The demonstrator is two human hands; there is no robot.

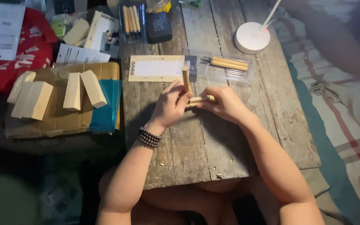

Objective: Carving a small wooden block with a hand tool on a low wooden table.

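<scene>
A clear plastic tool package [226, 66] lies on the worktop [196, 137]; its cream card label [157, 68] lies just left; a flattened cardboard box [59, 121] farther left.

Both hands meet at centre, forearms converging.
Left hand [171, 105]: fingers curled closed, thumb up, wrist bent slightly inward. Right hand [225, 103]: closed in a fist-like grip, knuckles up, elbow out.
</scene>
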